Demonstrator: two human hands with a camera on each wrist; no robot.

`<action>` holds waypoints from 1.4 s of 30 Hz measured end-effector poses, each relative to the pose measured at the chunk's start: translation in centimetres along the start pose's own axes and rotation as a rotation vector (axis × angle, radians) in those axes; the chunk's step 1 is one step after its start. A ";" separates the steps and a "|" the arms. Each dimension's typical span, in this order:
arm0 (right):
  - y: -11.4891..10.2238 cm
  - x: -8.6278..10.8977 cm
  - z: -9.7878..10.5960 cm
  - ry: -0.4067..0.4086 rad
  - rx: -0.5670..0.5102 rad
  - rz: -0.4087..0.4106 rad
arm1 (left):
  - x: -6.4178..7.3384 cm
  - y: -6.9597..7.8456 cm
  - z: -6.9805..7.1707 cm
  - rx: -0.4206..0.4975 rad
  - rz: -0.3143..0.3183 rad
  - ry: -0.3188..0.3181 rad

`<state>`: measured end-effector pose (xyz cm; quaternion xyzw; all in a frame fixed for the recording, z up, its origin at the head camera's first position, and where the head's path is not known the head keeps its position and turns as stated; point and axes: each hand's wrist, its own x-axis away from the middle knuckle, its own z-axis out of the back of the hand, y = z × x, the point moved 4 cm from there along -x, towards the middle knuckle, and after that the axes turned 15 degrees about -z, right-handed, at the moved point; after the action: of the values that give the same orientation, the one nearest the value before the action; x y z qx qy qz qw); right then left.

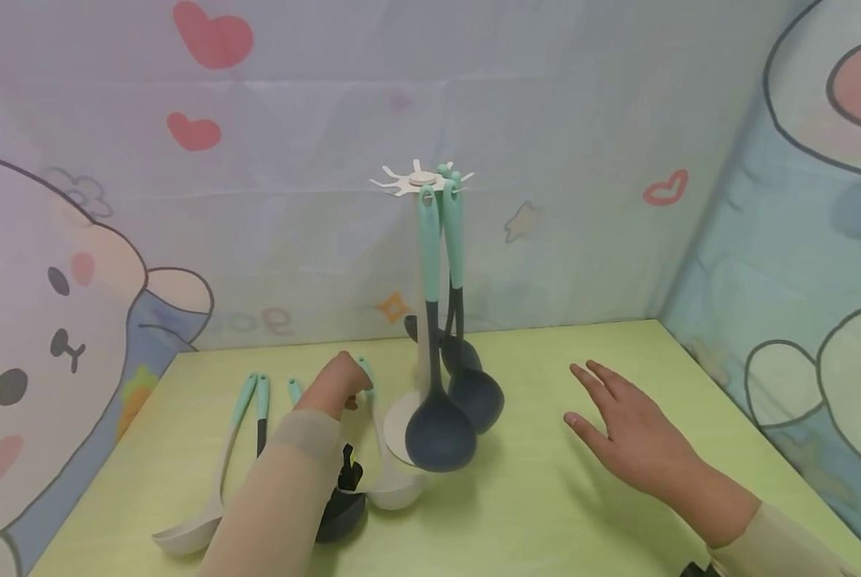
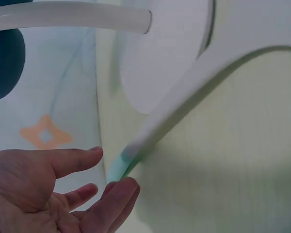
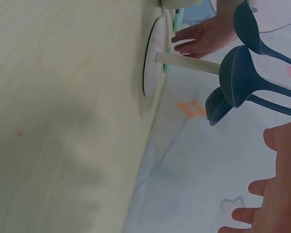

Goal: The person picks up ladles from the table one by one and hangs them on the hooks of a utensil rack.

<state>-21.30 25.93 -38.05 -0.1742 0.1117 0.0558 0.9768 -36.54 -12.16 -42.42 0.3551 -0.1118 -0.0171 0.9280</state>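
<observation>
A white ladle (image 1: pixel 394 490) with a mint-green handle end lies on the table beside a white utensil stand (image 1: pixel 423 178). My left hand (image 1: pixel 339 383) is at that handle; in the left wrist view its fingertips (image 2: pixel 128 187) reach the green end (image 2: pixel 118 167), while the thumb stands apart. Dark ladles with mint handles hang from the stand, one (image 1: pixel 440 433) in front and another (image 1: pixel 476 398) behind it. To the right of the stand my right hand (image 1: pixel 635 433) hovers over the table, fingers spread, holding nothing.
Another white ladle (image 1: pixel 192 533) lies at the left of the table (image 1: pixel 538 497). Near it is a green-handled utensil (image 1: pixel 263 397), partly hidden by my left arm. A dark ladle bowl (image 1: pixel 343 517) shows beside my left sleeve. A printed cloth (image 1: pixel 581 120) rises behind the table.
</observation>
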 end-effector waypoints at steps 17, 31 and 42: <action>0.6 0.2 0.1 -0.037 -0.033 -0.058 | 0.3 0.8 -2.3 -0.011 0.078 -0.100; 0.9 0.7 0.3 -0.064 -0.073 -0.107 | -0.6 1.0 -2.1 0.151 0.060 -0.006; 0.8 1.0 0.1 -0.065 -0.080 -0.113 | 0.1 1.3 2.3 0.258 -0.090 0.322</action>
<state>-20.45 26.78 -38.42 -0.2175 0.0674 0.0107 0.9737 -36.98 -12.65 -39.89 0.4736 0.0525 0.0129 0.8791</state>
